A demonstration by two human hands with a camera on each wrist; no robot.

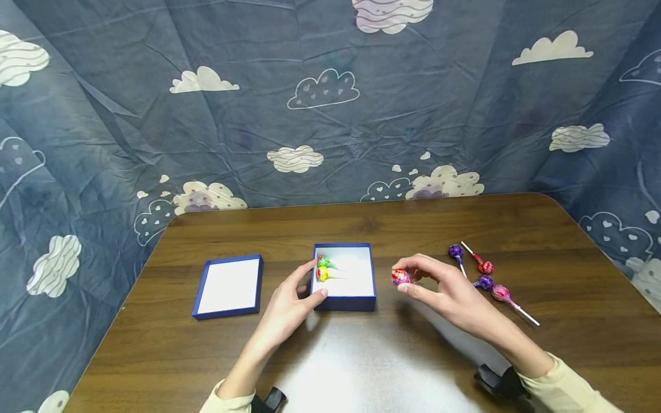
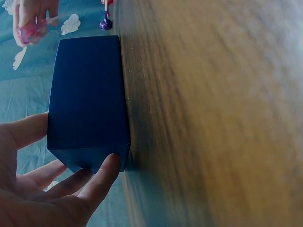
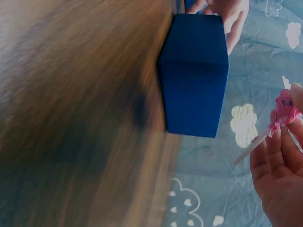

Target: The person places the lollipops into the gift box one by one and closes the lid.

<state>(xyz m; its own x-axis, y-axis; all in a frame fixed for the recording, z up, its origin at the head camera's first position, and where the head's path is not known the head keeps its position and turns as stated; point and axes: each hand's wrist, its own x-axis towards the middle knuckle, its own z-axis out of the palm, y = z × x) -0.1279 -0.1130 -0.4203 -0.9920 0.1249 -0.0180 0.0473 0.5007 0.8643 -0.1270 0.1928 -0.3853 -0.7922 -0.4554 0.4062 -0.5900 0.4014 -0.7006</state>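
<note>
A blue box (image 1: pixel 345 300) with a white inside stands at the middle of the wooden table (image 1: pixel 361 223). A green lollipop (image 1: pixel 325 263) and a yellow lollipop (image 1: pixel 323 274) lie inside it at the left. My left hand (image 1: pixel 302 289) grips the box's front left corner, thumb at the front wall and fingers along the left side; the left wrist view shows the same box (image 2: pixel 87 94) and hand (image 2: pixel 52 184). My right hand (image 1: pixel 439 284) pinches a red-pink lollipop (image 1: pixel 400 277) just right of the box, also seen as the lollipop (image 3: pixel 284 106) in the right wrist view.
The box's lid (image 1: pixel 229 285) lies upside down at the left. Several more lollipops lie at the right: a purple one (image 1: pixel 455 251), a red one (image 1: pixel 484 267), another purple (image 1: pixel 484 281) and a pink one (image 1: pixel 501 293). A cloud-print cloth (image 1: pixel 330 97) hangs behind.
</note>
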